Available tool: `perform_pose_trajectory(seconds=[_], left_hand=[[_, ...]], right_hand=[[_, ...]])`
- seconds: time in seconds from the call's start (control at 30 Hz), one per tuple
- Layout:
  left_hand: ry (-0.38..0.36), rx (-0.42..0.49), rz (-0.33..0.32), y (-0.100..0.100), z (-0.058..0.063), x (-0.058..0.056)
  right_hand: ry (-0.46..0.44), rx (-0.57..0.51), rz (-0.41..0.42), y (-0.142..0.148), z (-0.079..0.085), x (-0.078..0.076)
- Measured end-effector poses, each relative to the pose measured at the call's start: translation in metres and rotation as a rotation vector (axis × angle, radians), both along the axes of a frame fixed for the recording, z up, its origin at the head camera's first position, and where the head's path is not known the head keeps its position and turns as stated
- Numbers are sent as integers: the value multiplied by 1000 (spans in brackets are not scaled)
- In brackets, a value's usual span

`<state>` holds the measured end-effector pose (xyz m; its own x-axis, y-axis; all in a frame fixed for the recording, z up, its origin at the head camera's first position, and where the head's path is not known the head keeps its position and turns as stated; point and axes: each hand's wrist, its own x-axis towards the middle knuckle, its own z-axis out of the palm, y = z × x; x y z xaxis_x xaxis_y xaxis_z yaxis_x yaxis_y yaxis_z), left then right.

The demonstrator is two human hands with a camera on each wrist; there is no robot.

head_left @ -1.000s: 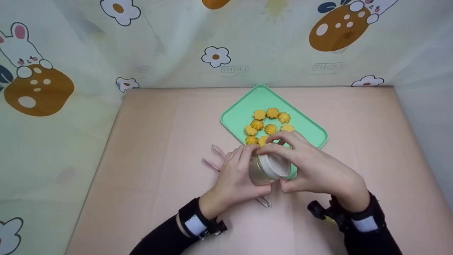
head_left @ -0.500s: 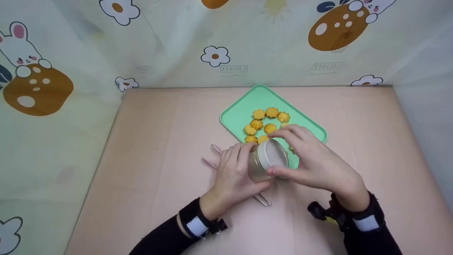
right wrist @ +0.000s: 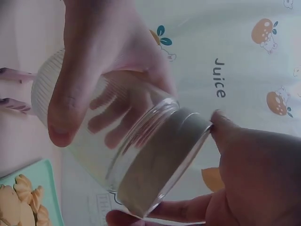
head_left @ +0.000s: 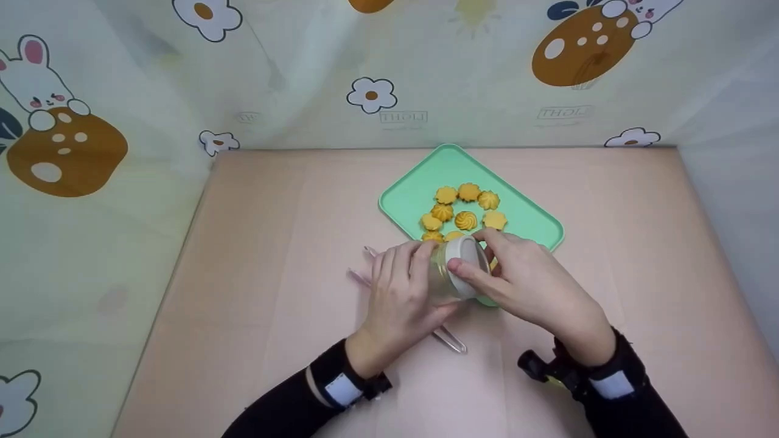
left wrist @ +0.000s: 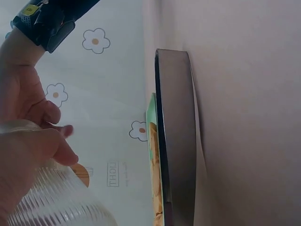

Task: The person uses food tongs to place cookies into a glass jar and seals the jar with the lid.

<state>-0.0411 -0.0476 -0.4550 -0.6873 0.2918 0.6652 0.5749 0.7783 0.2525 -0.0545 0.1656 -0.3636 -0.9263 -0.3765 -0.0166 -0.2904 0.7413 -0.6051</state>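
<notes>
Tilted above the table, a clear ribbed jar (right wrist: pixel 96 146) carries a white lid (right wrist: pixel 157 160). My left hand (head_left: pixel 395 295) grips the jar's body, and its fingers show through the clear wall in the right wrist view. On the other side my right hand (head_left: pixel 541 283) holds the lid's edge between thumb and fingers. Below the left hand a pair of tongs (head_left: pixel 449 339) lies on the table, its middle hidden by that hand. Just beyond the hands is a green tray (head_left: pixel 420 188) bearing several flower-shaped cookies (head_left: pixel 465 220), the nearest partly covered by the hands and jar.
The tongs' bent metal end (left wrist: pixel 176 132) looms large in the left wrist view, with the tray's edge behind it. A patterned curtain (head_left: pixel 304 73) hangs along the back and left of the pale pink table (head_left: pixel 261 243).
My right hand's fingers loosened around the lid, then closed on it again, with the thumb now higher on the rim. The jar has tipped slightly; the left hand keeps its grip.
</notes>
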Motion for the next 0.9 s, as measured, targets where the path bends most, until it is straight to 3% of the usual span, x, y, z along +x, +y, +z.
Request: perform_pose_trajectory(seconds=[0.2, 0.43, 0.57, 0.63, 0.7, 0.8, 0.9], left_hand=[[-60, -19, -28, -1, 0, 0], [-217, 14, -95, -3, 1, -1], [-284, 25, -136, -7, 5, -5], [-299, 28, -142, -10, 7, -7], [-304, 37, -135, -13, 9, -10], [-307, 63, -123, -16, 11, -13], [-300, 87, -124, -18, 12, -14]], right_hand=[[11, -5, 77, 4, -1, -1], [93, -49, 230, 15, -2, -4], [96, -92, 250, 26, 2, -8], [107, -87, 209, 35, 4, -11], [105, -65, 117, 45, 5, -16], [87, -23, -83, 62, 0, -31], [68, -1, -267, 82, -17, -56]])
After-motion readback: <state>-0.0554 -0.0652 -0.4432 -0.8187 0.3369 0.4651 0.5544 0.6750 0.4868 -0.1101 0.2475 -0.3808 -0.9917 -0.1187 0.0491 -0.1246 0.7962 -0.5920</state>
